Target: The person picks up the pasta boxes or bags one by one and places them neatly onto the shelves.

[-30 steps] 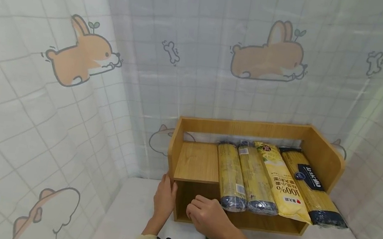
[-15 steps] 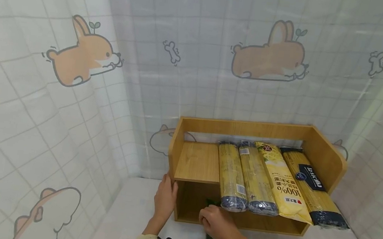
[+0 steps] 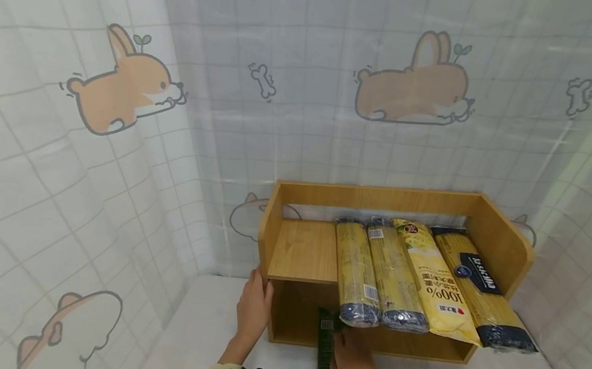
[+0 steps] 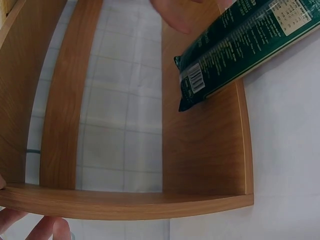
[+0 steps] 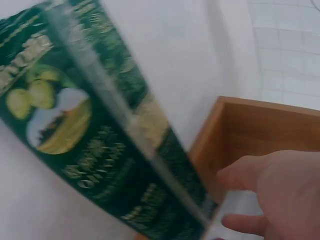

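Observation:
My left hand (image 3: pixel 253 307) grips the left side panel of a two-level wooden shelf (image 3: pixel 306 252). In the left wrist view its fingertips (image 4: pixel 44 229) lie on the outer face, with part of the thumb over the edge. A dark green plastic packet (image 3: pixel 326 349), with olives and a barcode printed on it, reaches end-first into the lower compartment. The rest of it stretches toward me over the table. Beside the packet is my right hand (image 3: pixel 354 365); the right wrist view shows its thumb and a finger (image 5: pixel 245 223) extended and spread apart, with nothing between them.
Several spaghetti packs (image 3: pixel 359 277) lie side by side on the upper shelf, their ends jutting past its front edge over the lower opening. One is a yellow bag (image 3: pixel 435 285). The white table (image 3: pixel 204 320) meets tiled-pattern sheeting (image 3: pixel 241 135) behind and at the sides.
My right hand has moved right and toward me, from in front of the lower opening to beside the green packet, uncovering the packet's far end. My left hand stays on the side panel.

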The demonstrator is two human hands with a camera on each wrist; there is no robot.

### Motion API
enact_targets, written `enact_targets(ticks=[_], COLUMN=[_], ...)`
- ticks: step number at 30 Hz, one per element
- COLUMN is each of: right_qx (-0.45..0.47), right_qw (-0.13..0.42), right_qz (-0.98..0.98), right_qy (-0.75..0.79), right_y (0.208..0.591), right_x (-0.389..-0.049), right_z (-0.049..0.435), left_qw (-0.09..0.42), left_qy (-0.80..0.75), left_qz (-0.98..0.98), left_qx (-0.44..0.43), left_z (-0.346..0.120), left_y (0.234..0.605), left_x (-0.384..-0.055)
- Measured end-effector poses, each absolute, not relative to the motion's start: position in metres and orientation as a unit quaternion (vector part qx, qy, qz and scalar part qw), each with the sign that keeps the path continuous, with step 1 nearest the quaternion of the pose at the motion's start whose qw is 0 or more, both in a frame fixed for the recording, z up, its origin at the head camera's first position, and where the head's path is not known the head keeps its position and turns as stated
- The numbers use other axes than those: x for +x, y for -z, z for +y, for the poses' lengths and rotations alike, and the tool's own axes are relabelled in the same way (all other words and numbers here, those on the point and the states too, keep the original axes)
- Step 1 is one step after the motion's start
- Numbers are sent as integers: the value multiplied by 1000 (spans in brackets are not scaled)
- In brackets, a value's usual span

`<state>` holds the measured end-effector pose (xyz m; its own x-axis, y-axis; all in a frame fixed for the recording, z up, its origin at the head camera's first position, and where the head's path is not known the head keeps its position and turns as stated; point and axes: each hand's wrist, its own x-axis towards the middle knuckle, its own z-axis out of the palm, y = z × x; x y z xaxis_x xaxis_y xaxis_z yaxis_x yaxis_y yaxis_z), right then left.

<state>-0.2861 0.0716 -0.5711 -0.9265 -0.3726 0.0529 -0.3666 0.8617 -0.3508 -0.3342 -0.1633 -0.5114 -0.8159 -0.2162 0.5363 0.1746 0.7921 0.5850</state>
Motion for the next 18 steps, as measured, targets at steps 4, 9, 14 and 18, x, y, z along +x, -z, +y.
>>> enact_targets(ticks=[4,9,14,18], right_qx=[-132,-92,-90,-91], right_qw=[53,99,124,121], right_qz=[962,954,950,955], right_qy=[234,269,271,256], right_y=[585,590,594,600], right_x=[-287,-286,-281,-276], right_z=[73,71,67,65], left_qw=[314,314,306,302], left_qy=[319,319,323,325], left_qz=[-894,-895,-896,-896], left_qx=[9,6,8,5], left_z=[-162,-162,-163,-163], left_y=[513,513,512,512], left_x=[-335,-335,-334,-334])
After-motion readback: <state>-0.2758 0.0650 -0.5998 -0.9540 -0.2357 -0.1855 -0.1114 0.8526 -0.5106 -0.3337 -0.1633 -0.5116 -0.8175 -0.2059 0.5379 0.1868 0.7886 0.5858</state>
